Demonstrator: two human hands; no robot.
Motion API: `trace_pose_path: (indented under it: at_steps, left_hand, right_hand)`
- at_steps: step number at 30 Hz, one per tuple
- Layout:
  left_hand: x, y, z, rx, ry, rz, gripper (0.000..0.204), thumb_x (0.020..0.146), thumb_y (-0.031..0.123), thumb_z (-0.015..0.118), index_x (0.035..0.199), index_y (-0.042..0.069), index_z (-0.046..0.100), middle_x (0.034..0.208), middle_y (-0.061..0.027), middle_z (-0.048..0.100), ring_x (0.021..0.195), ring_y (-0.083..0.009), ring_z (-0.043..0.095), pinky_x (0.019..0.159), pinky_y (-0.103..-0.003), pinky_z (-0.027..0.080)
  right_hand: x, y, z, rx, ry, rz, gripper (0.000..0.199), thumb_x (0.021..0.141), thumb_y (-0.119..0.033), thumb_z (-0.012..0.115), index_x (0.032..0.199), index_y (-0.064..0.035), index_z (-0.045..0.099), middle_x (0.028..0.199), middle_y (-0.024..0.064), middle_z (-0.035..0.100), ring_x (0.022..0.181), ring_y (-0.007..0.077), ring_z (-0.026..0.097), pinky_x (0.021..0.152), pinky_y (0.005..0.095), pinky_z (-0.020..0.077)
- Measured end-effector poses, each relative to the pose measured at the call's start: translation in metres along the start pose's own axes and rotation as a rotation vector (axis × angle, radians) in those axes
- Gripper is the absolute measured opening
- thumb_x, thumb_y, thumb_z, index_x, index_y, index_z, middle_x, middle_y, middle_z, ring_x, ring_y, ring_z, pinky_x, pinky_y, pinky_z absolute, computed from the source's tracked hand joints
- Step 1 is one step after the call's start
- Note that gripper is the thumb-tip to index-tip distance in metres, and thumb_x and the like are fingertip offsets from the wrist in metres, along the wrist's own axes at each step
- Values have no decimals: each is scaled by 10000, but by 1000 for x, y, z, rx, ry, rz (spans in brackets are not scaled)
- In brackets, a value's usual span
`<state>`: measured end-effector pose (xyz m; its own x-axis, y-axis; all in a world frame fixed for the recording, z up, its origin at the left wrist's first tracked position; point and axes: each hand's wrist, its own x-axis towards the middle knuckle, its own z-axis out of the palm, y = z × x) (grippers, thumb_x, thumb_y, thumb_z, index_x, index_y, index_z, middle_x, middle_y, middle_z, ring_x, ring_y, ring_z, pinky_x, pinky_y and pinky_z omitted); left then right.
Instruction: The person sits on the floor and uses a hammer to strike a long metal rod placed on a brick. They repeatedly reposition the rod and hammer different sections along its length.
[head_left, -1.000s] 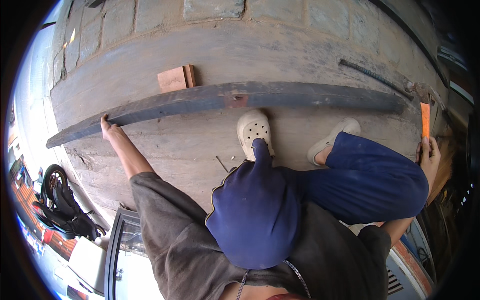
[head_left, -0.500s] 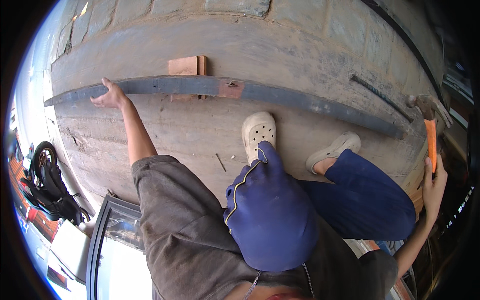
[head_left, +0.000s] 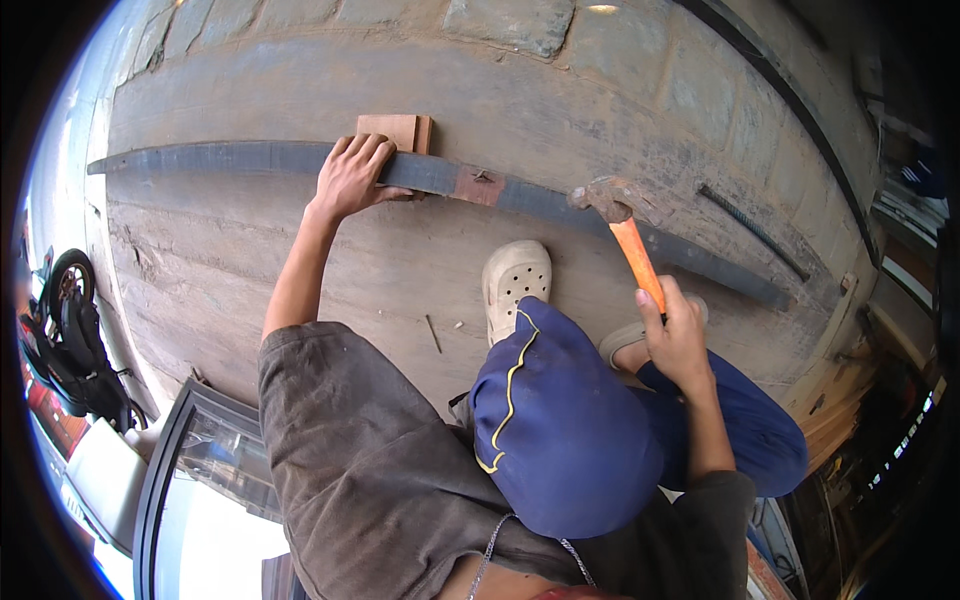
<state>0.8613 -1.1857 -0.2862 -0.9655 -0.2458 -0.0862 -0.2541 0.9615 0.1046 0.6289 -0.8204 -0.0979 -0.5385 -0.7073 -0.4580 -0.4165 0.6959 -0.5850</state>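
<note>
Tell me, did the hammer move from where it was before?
Yes. The hammer in the right hand swung in from the far right; its head is now at the long metal bar.

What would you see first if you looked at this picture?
First, the hammer with its bright orange handle, gripped by the right hand with its head on the long dark metal bar. The left hand presses on that bar beside a small wooden block.

Person in grey-brown short-sleeve shirt [head_left: 370, 460], blue cap [head_left: 560, 420] with yellow piping, blue trousers [head_left: 745, 430], cream perforated clog [head_left: 515, 285], thin chain [head_left: 490, 560] at neck, forearms bare, both hands ungloved.
</note>
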Motion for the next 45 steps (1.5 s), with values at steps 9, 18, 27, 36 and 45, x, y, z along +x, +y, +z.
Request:
trace_pose_path:
  at_steps: [9, 18, 27, 36, 45]
  left_hand:
    - [-4, -16, -9, 52, -132, 26, 702, 734, 603, 660, 1176, 77, 514, 1084, -90, 557, 1075, -228, 524, 959, -368, 386]
    - [-13, -45, -26, -64, -59, -113, 730, 793, 680, 556, 1191, 68, 570, 1131, -106, 592, 1091, -267, 537, 967, -418, 399]
    - [18, -44, -12, -198, 174, -603, 506, 962, 453, 382, 937, 61, 700, 859, -161, 682, 864, -330, 646, 854, -421, 463]
    - [26, -34, -4, -208, 279, -484, 438, 967, 396, 427, 823, 81, 695, 704, -160, 656, 695, -343, 648, 678, -418, 509]
    - [24, -23, 1, -247, 219, -647, 454, 960, 376, 395, 778, 98, 705, 705, -161, 657, 705, -353, 648, 671, -426, 513]
  right_hand:
    - [7, -1, 34, 131, -27, 23, 218, 953, -196, 528, 920, 20, 533, 585, 188, 515, 498, 306, 544, 502, 397, 395]
    - [28, -15, 47, 140, -9, -51, 225, 952, -202, 534, 896, 15, 537, 569, 184, 513, 473, 309, 538, 481, 395, 393]
    - [86, -73, 75, -63, -110, -192, 249, 965, -223, 507, 902, 17, 517, 614, 208, 574, 549, 382, 592, 520, 455, 422]
    - [80, -80, 86, 82, 141, -227, 261, 973, -233, 494, 889, 13, 486, 583, 203, 550, 550, 387, 610, 497, 447, 425]
    - [87, -105, 44, 268, 135, -177, 321, 1006, -302, 437, 868, -26, 522, 531, 33, 514, 465, 104, 509, 437, 304, 407]
